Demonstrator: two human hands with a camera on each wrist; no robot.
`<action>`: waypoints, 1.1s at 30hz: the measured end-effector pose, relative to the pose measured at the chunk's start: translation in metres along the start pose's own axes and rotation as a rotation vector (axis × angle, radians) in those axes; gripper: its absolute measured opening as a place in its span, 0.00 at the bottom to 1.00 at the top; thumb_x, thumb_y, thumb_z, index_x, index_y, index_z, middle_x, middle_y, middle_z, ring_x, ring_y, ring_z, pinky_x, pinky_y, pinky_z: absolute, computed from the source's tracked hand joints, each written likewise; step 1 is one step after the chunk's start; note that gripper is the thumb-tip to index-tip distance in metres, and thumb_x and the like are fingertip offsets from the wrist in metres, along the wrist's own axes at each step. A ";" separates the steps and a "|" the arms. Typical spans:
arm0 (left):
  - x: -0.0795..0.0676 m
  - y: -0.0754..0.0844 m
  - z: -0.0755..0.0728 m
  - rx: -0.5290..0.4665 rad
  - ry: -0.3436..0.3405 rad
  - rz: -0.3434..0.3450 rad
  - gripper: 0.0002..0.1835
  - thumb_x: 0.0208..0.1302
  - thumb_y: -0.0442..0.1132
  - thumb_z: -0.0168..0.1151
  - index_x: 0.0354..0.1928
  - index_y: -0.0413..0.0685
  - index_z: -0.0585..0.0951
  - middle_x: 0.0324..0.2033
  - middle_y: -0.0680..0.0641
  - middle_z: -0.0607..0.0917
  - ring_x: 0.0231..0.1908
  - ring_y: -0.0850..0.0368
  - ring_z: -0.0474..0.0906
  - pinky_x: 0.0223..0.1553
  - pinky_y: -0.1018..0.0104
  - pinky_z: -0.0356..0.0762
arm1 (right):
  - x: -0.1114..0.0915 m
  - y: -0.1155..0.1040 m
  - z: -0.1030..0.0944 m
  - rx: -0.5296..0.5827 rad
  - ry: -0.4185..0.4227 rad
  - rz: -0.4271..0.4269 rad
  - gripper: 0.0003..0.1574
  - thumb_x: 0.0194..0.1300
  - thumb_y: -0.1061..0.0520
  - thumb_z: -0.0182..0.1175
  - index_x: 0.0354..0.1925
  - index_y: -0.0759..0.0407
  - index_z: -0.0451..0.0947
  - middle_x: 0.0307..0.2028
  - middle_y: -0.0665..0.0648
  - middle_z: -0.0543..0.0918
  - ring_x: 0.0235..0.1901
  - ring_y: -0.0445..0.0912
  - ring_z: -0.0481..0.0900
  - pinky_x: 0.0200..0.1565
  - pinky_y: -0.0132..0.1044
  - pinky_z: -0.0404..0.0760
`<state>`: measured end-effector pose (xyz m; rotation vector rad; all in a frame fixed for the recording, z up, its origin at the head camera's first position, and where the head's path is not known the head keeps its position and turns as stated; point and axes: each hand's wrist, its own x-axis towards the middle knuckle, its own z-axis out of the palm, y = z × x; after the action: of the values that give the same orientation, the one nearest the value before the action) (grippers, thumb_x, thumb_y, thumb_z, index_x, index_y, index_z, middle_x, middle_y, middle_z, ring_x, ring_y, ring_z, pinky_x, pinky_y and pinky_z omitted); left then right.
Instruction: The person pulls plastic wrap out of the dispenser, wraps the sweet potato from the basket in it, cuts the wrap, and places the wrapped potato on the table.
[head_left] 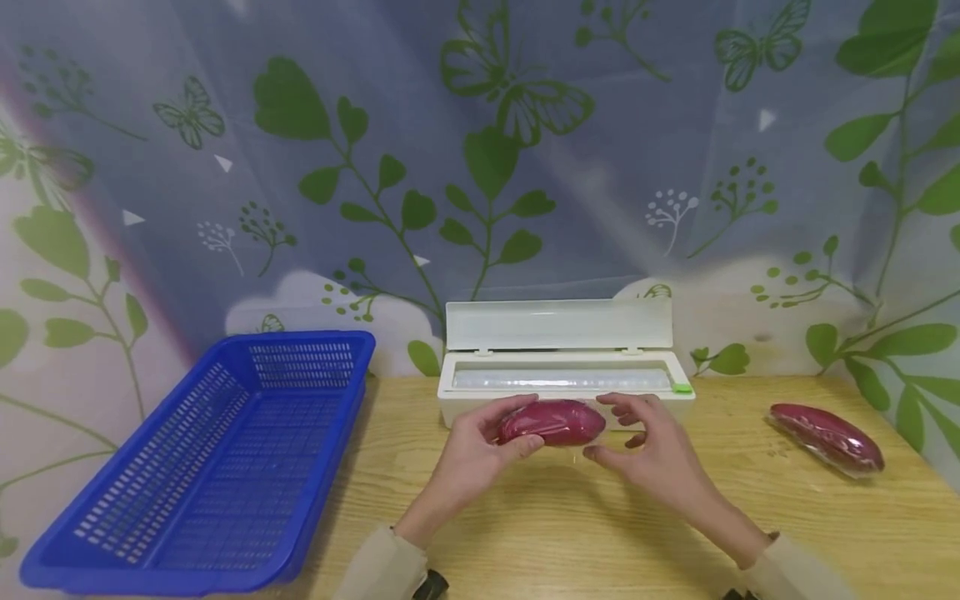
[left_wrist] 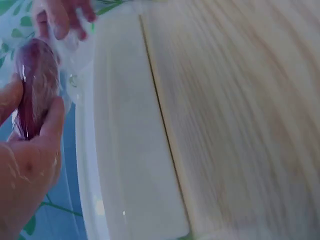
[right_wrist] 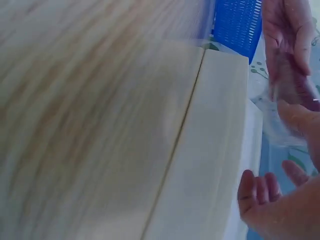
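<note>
A purple-red sweet potato (head_left: 557, 422) in clear film lies across my left hand (head_left: 480, 442), which grips its left end between thumb and fingers. At its right end my right hand (head_left: 652, 437) hovers with bent fingers and thumb apart. In the right wrist view clear film (right_wrist: 280, 127) hangs loosely by the sweet potato; whether my right hand touches it I cannot tell. Just behind both hands stands a white cling film dispenser (head_left: 562, 407), its lid (head_left: 558, 325) raised and a roll of film (head_left: 558, 379) inside.
On the left a blue plastic basket (head_left: 300, 533) with slatted sides stands on the wooden table (head_left: 525, 533). Another film-wrapped sweet potato (head_left: 828, 439) lies at the right. A leaf-patterned cloth (head_left: 375, 250) hangs behind the table. A green slider (head_left: 682, 388) sits at the dispenser's right end.
</note>
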<state>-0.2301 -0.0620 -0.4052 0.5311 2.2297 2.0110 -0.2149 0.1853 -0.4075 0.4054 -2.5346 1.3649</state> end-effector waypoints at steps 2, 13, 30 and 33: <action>-0.001 0.000 0.000 0.050 0.027 0.031 0.28 0.62 0.34 0.73 0.65 0.50 0.80 0.60 0.40 0.84 0.54 0.48 0.85 0.48 0.70 0.86 | -0.001 -0.003 0.000 0.005 -0.013 -0.016 0.43 0.53 0.57 0.79 0.65 0.57 0.74 0.51 0.65 0.80 0.45 0.54 0.83 0.40 0.31 0.86; -0.003 0.004 0.011 0.188 -0.038 0.294 0.29 0.58 0.28 0.73 0.63 0.44 0.81 0.64 0.43 0.82 0.64 0.47 0.79 0.58 0.70 0.81 | 0.005 -0.020 0.000 0.558 -0.302 0.358 0.42 0.80 0.47 0.52 0.78 0.65 0.49 0.70 0.77 0.66 0.61 0.53 0.81 0.61 0.43 0.82; -0.002 0.005 0.012 0.218 -0.081 0.132 0.18 0.74 0.43 0.61 0.63 0.51 0.82 0.60 0.52 0.85 0.46 0.62 0.85 0.44 0.72 0.85 | 0.005 -0.005 0.004 0.828 -0.431 0.403 0.41 0.82 0.47 0.48 0.76 0.72 0.49 0.70 0.66 0.65 0.62 0.45 0.77 0.65 0.44 0.79; -0.001 0.004 0.011 0.186 -0.102 0.038 0.18 0.77 0.46 0.57 0.61 0.51 0.84 0.57 0.48 0.87 0.47 0.62 0.85 0.45 0.73 0.84 | 0.002 -0.004 0.006 0.762 -0.472 0.369 0.41 0.83 0.45 0.44 0.76 0.74 0.50 0.72 0.74 0.61 0.61 0.46 0.77 0.63 0.43 0.81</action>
<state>-0.2249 -0.0519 -0.4029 0.6821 2.3745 1.7586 -0.2160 0.1781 -0.4063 0.4352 -2.3879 2.6562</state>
